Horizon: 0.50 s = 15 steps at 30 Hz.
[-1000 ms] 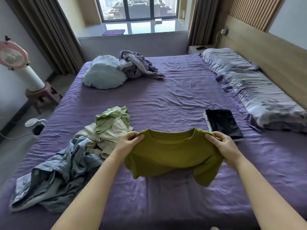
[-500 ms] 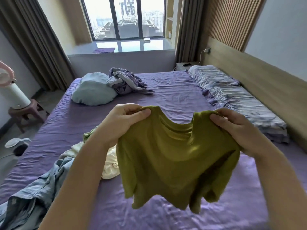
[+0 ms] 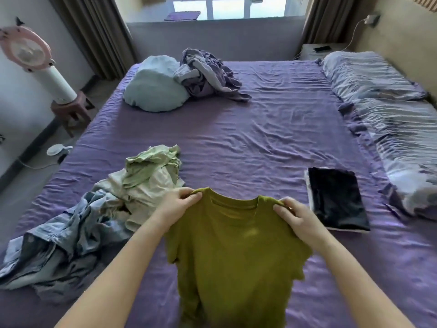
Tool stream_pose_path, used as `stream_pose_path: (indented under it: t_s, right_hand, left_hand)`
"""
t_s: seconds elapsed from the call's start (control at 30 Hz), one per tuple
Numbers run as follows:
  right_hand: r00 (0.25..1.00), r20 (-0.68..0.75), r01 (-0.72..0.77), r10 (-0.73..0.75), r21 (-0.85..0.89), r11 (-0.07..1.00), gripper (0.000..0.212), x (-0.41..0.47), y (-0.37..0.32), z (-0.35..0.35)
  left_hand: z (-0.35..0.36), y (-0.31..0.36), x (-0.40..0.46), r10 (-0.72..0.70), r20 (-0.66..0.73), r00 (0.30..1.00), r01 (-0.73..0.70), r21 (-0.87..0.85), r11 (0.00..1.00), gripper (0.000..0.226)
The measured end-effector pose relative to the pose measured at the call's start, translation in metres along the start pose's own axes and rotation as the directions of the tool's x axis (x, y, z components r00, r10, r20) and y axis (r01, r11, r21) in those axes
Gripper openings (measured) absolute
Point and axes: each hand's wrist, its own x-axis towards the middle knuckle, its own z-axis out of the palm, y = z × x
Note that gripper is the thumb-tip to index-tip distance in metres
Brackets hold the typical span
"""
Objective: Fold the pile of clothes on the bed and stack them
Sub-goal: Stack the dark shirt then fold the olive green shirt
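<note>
An olive green T-shirt (image 3: 236, 252) is pinched at each shoulder by the left hand (image 3: 178, 205) and right hand (image 3: 299, 217); it hangs limp, seemingly light and soft, best held there.

Olive tee (image 3: 234, 245) held up by shoulders; unfolded pile (image 3: 94, 216) left, on bed (image 3: 260, 138).

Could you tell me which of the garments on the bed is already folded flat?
The black garment, lying as a neat rectangle to the right of the right hand; the others sit crumpled in heaps.
</note>
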Motion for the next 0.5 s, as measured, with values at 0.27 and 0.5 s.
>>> stream_pose_path:
  t_s: [0.27, 0.5]
  right_hand:
    - [0.986, 0.09, -0.126, 0.141, -0.16, 0.979, 0.008, 0.089, 0.096, 0.041]
    - [0.99, 0.023, -0.124, 0.138, -0.31, 0.943, 0.009, 0.149, 0.126, 0.051]
  left_hand:
    - [0.068, -0.093, 0.083, -0.218, 0.009, 0.976, 0.214, 0.147, 0.966, 0.016]
    - [0.078, -0.129, 0.156, -0.192, -0.053, 0.98, 0.199, 0.335, 0.921, 0.013]
